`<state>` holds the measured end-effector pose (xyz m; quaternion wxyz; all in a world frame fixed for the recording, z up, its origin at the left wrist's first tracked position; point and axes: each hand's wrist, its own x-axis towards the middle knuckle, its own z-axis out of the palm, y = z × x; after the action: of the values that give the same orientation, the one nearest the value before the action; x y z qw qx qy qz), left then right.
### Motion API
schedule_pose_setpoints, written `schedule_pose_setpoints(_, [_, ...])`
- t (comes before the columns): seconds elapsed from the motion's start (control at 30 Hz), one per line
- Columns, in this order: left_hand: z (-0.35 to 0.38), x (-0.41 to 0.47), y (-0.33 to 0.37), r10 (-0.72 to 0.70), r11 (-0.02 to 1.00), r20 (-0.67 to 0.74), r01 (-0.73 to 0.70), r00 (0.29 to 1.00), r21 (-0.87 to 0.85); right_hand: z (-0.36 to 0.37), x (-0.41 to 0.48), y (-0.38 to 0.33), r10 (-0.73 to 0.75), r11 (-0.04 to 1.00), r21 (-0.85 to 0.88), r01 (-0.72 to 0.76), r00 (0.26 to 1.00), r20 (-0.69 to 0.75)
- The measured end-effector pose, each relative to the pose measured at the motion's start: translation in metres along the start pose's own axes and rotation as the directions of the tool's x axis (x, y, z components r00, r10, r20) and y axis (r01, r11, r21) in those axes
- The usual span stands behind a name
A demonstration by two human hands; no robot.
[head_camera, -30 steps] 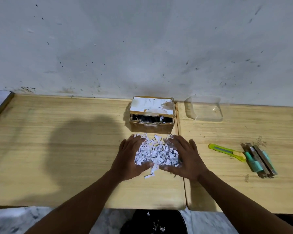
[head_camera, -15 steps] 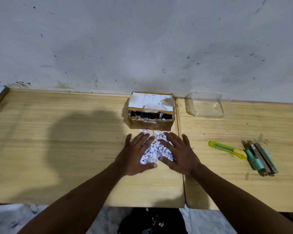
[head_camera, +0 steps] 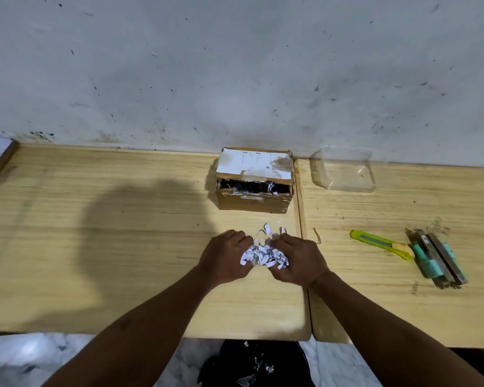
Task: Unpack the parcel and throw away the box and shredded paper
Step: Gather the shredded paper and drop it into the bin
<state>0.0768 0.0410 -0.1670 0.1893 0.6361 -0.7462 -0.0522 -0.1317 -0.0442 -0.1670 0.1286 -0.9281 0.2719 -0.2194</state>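
Observation:
A small brown cardboard box (head_camera: 254,183) with a white label on top stands by the wall, its front torn open and dark inside. White shredded paper (head_camera: 264,252) is bunched between my two hands on the wooden table (head_camera: 123,233), just in front of the box. My left hand (head_camera: 224,258) and my right hand (head_camera: 299,258) are curled around the bunch from either side, fingers closed into it. A few strips poke up above my fingers.
A clear plastic container (head_camera: 344,171) stands by the wall right of the box. A yellow-green utility knife (head_camera: 382,244) and several teal-and-brown items (head_camera: 436,256) lie at the right. A black bin bag (head_camera: 256,364) holding paper scraps sits below the table's front edge.
My hands have drawn together and curled shut, gathering the spread pile of shredded paper into a tight bunch. The box has not moved.

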Motion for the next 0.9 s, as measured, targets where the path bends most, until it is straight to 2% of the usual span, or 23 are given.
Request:
schedule_pose_setpoints(0.13, [-0.003, -0.009, 0.015, -0.061, 0.995, 0.020, 0.063, 0.998, -0.077, -0.007, -0.008, -0.019, 0.055, 0.998, 0.037, -0.056, 0.998, 0.023])
schedule_pose_setpoints(0.27, [-0.014, -0.028, 0.037, -0.152, 0.981, 0.152, 0.167, 0.977, -0.096, -0.017, -0.037, -0.047, 0.146, 0.987, 0.045, -0.153, 0.982, 0.123])
schedule_pose_setpoints(0.4, [-0.018, -0.064, 0.070, -0.130, 0.983, 0.241, 0.156, 0.962, -0.093, -0.033, -0.085, -0.078, 0.203, 0.974, 0.053, -0.220, 0.953, 0.227])
schedule_pose_setpoints(0.53, [-0.019, -0.110, 0.116, -0.090, 0.977, 0.341, 0.149, 0.936, -0.152, -0.047, -0.137, -0.113, 0.183, 0.973, 0.086, -0.216, 0.940, 0.288])
schedule_pose_setpoints(0.63, [-0.010, -0.142, 0.149, -0.119, 0.947, 0.378, 0.219, 0.918, -0.234, -0.051, -0.173, -0.131, 0.252, 0.943, 0.119, -0.312, 0.899, 0.359])
schedule_pose_setpoints(0.7, [-0.002, -0.155, 0.162, -0.241, 0.915, 0.477, 0.362, 0.845, -0.180, -0.044, -0.192, -0.133, 0.310, 0.916, 0.123, -0.382, 0.868, 0.387])
schedule_pose_setpoints(0.77, [0.013, -0.160, 0.173, -0.390, 0.836, 0.565, 0.537, 0.727, -0.113, -0.034, -0.203, -0.133, 0.420, 0.869, 0.072, -0.490, 0.807, 0.416])
schedule_pose_setpoints(0.83, [0.039, -0.165, 0.181, -0.513, 0.703, 0.640, 0.708, 0.572, -0.070, -0.017, -0.212, -0.131, 0.549, 0.778, -0.010, -0.629, 0.670, 0.500])
schedule_pose_setpoints(0.9, [0.064, -0.166, 0.187, -0.585, 0.514, 0.695, 0.854, 0.417, -0.080, 0.002, -0.219, -0.127, 0.664, 0.624, -0.090, -0.776, 0.466, 0.585])
